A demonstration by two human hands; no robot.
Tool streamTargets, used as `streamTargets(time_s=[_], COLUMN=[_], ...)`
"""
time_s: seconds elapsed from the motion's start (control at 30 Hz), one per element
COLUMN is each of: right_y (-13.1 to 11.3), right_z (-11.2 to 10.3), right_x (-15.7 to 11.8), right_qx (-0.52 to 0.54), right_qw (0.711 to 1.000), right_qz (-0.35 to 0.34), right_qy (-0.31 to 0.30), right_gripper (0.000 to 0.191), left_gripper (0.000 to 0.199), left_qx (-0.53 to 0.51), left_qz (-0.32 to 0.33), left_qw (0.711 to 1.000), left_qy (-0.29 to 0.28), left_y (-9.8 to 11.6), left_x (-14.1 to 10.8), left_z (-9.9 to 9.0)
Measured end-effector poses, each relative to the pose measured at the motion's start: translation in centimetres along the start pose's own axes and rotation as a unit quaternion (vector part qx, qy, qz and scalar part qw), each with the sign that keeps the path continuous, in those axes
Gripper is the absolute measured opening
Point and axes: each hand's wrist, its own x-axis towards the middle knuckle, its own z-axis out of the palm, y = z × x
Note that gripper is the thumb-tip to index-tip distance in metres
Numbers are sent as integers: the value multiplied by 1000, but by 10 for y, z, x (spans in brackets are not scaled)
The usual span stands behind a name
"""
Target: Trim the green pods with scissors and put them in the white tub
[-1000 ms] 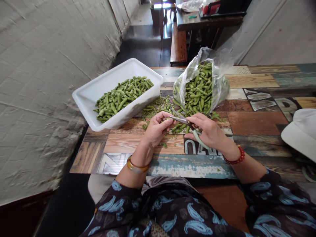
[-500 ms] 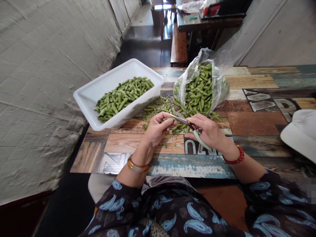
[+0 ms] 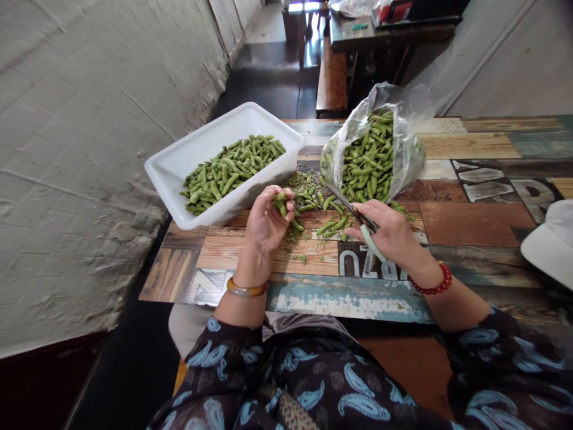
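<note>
My left hand (image 3: 265, 222) is curled palm up around green soybean pods (image 3: 280, 203), just in front of the white plastic tub (image 3: 165, 200). A heap of pods (image 3: 230, 170) lies inside that tub. Scissors (image 3: 360, 218) with pale green handles are in my right hand (image 3: 385, 230), their blades pointing up and left toward the bag. The clear plastic bag (image 3: 408, 161) lies open behind my right hand, full of pods (image 3: 367, 158) that spill from its mouth. Between my hands, loose pods (image 3: 331, 227) and small trimmings (image 3: 298, 181) are scattered over the table.
The patterned wood-plank table (image 3: 465, 224) reaches off to the right, where a white cap (image 3: 550, 239) shows at the edge. A rough pale wall (image 3: 89, 131) stands close on the left. Beyond are a wooden bench (image 3: 332, 80) and another table (image 3: 394, 37).
My left hand has moved left, away from the scissors, and turned palm up with the pods. My right hand with the scissors has shifted slightly right. The whole view has shifted a little.
</note>
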Motion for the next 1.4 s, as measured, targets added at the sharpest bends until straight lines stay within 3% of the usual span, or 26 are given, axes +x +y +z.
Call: streamTargets(time_s=[0.3,0.4,0.47,0.53,0.63,0.7,0.77,0.9,1.0,1.07,1.13,1.23,1.3,1.4], right_y=[-1,-4,-6,-8,-9,-9,-9,-9,-7,-6,-6,-5,-5,-3], right_z=[-5,-7,-8,-9,-9,-9,-9,-8,-8,-7,-7,-7,-7,-7], right_x=[-1,-1,0,0,0,0,0,0,0,0,0,0,0,0], right_qx=[-5,0,3,3,3,5,7,11,5,-2,-2,7,8,15], right_qw=[1000,1000,1000,1000,1000,1000,1000,1000,1000,1000,1000,1000,1000,998], right_qz=[-12,-18,-18,-13,-9,-10,-11,-9,-9,-11,-16,-13,-4,11], right_qy=[-10,-15,-16,-17,-16,-13,-11,-20,-20,-18,-17,-16,-21,-53], right_gripper=[42,40,39,39,39,40,41,42,43,43,44,43,45,50], left_gripper=[30,19,14,13,19,22,21,9,7,6,4,17,25,33], left_qx=[132,259,399,543,697,748,765,745,704,648,555,376,272,187], left_qz=[31,68,122,163,145,118,108,126,143,159,159,91,26,-27], left_qw=[991,963,908,820,693,643,628,654,695,744,816,922,961,980], left_qy=[4,19,49,83,116,116,92,14,0,12,13,-20,-46,-56], left_y=[8,4,0,-4,-10,-13,-14,-16,-18,-17,-16,-15,-17,-20], left_x=[1,6,10,14,15,14,13,15,16,14,11,3,-2,-5], left_z=[-10,-15,-19,-21,-20,-19,-18,-20,-21,-19,-16,-8,-2,4])
